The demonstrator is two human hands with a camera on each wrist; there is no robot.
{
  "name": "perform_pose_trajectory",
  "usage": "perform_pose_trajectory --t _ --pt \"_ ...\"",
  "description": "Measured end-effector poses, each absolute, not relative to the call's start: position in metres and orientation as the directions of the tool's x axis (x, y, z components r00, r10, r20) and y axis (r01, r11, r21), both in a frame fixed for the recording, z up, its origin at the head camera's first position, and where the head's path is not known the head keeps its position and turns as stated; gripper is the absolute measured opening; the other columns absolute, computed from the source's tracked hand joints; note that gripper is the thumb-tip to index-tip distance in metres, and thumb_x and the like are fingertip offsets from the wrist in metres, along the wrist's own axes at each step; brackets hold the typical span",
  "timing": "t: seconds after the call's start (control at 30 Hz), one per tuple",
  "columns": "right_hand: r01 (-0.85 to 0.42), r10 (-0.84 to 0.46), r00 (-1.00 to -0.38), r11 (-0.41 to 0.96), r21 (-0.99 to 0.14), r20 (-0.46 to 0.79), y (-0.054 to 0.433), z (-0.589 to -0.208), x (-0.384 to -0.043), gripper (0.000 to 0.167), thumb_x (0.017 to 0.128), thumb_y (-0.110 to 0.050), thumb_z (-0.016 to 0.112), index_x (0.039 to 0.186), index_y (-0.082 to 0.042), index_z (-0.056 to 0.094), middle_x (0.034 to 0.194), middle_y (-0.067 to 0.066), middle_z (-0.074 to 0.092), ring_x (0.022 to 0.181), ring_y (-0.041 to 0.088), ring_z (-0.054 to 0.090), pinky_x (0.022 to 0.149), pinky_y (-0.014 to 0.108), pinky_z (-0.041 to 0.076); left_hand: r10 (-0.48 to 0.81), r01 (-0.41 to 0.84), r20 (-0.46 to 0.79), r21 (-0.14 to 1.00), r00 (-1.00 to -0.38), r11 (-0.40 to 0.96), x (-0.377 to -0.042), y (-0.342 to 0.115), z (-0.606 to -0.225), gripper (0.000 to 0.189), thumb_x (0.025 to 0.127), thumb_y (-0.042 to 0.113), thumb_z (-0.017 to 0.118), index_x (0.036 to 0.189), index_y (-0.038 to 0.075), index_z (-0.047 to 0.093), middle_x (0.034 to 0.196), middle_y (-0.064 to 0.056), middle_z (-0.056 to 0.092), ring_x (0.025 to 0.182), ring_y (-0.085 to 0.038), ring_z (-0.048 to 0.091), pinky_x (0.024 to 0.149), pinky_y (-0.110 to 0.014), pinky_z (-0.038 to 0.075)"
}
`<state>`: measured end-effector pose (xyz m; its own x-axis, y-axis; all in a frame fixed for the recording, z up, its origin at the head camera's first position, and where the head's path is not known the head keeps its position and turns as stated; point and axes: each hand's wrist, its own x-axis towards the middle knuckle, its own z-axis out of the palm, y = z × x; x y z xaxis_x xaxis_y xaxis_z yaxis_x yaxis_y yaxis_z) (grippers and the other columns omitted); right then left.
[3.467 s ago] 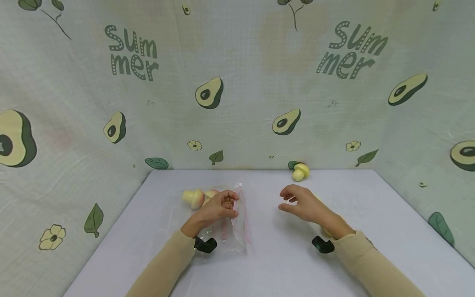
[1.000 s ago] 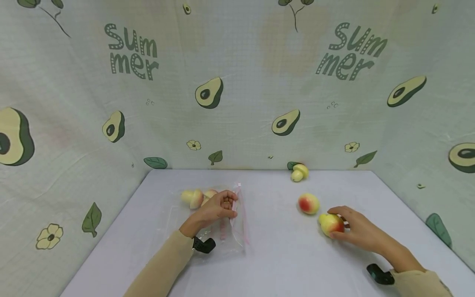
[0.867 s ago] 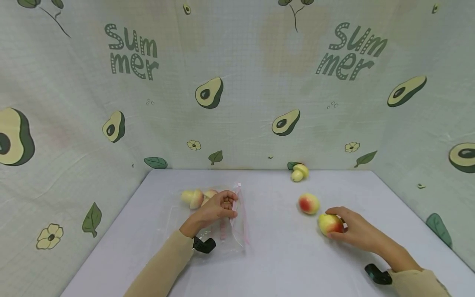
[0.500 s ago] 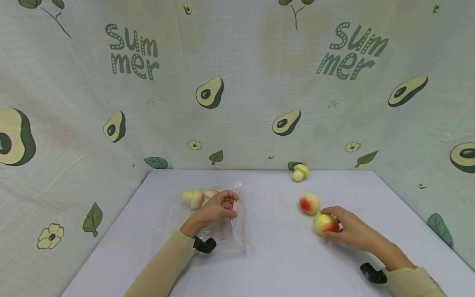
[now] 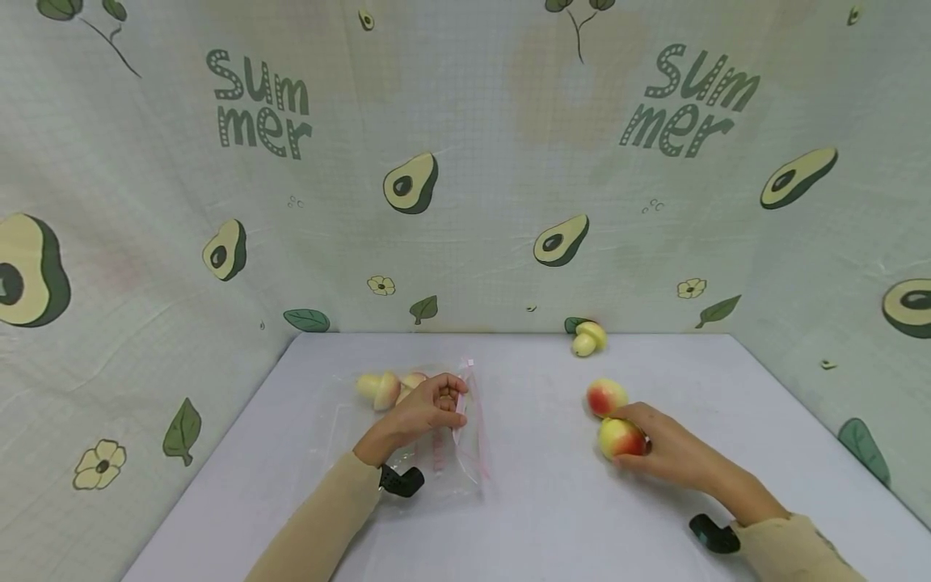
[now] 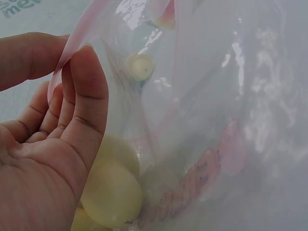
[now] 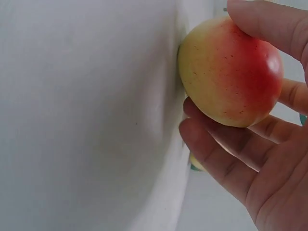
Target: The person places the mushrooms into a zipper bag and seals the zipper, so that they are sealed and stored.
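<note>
My left hand (image 5: 418, 412) pinches the pink edge of a clear zip bag (image 6: 202, 110) between thumb and fingers. Inside the bag lie yellow, pink-tinged mushroom shapes (image 5: 378, 390), partly hidden by the hand. My right hand (image 5: 665, 449) holds a round yellow-and-red fruit-like thing (image 7: 231, 72) between thumb and fingers, low over or on the white table; whether it touches the table I cannot tell. Just behind it sits a similar yellow-and-red thing (image 5: 605, 396), overlapped by the held one in the head view.
A yellow mushroom shape (image 5: 589, 338) lies at the table's back edge, against the printed cloth (image 5: 480, 242). The white table (image 5: 553, 501) extends between the bag and my right hand. Black cameras sit on both wrists.
My right hand went out to the right and took hold of the yellow-and-red thing. It has since moved it leftward, close to the other one. My left hand has stayed at the bag.
</note>
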<state>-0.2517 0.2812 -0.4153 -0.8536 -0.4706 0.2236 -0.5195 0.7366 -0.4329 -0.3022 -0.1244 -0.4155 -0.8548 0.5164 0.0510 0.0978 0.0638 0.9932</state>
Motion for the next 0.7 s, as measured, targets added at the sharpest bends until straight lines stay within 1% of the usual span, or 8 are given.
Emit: perform_pose_trajectory --t 0.13,0.23,0.33,0.57,0.7 --pt "-0.561 -0.493 -0.827 0.707 -0.431 0.269 0.277 -0.420 -0.254 0.061 0.076 -0.031 0.081 0.126 -0.006 0.055 0.111 0.000 0.055 0.088 0.009 0.048 0.069 0.025 0.045 0.513 0.098 0.052 0.993 -0.857 0.063 -0.303 -0.124 -0.417 0.051 0.075 -0.012 0.069 0.120 -0.012 0.043 0.089 -0.007 0.045 0.068 -0.012 0.044 0.060 -0.021 0.042" --pt "-0.577 -0.503 -0.817 0.699 -0.422 0.282 0.273 -0.423 -0.256 0.060 0.077 -0.032 0.080 0.126 -0.008 0.055 0.111 -0.001 0.054 0.089 0.008 0.047 0.070 0.025 0.044 0.517 0.095 0.052 0.994 -0.854 0.057 -0.303 -0.124 -0.418 0.052 0.075 -0.012 0.069 0.120 -0.013 0.041 0.090 -0.010 0.045 0.068 -0.012 0.045 0.061 -0.021 0.044" --pt "-0.587 -0.519 -0.809 0.690 -0.422 0.277 0.269 -0.423 -0.257 0.059 0.078 -0.031 0.079 0.126 -0.007 0.054 0.115 0.001 0.054 0.090 0.009 0.048 0.072 0.025 0.045 0.521 0.096 0.054 0.994 -0.852 0.053 -0.304 -0.124 -0.419 0.053 0.076 -0.012 0.069 0.120 -0.015 0.040 0.090 -0.013 0.045 0.068 -0.012 0.045 0.061 -0.021 0.044" --pt "-0.603 -0.544 -0.795 0.667 -0.438 0.266 0.257 -0.420 -0.260 0.059 0.079 -0.032 0.078 0.126 -0.005 0.053 0.123 0.007 0.053 0.092 0.011 0.050 0.069 0.026 0.049 0.520 0.096 0.058 0.994 -0.852 0.045 -0.302 -0.124 -0.418 0.052 0.076 -0.012 0.068 0.119 -0.015 0.039 0.089 -0.009 0.044 0.068 -0.011 0.044 0.061 -0.020 0.043" --pt "-0.630 -0.560 -0.775 0.643 -0.436 0.293 0.250 -0.420 -0.263 0.058 0.079 -0.031 0.078 0.125 -0.004 0.053 0.123 0.007 0.054 0.093 0.011 0.051 0.070 0.026 0.050 0.521 0.100 0.059 0.994 -0.852 0.051 -0.302 -0.124 -0.417 0.052 0.076 -0.012 0.068 0.119 -0.014 0.040 0.091 -0.011 0.044 0.068 -0.011 0.045 0.061 -0.021 0.044"
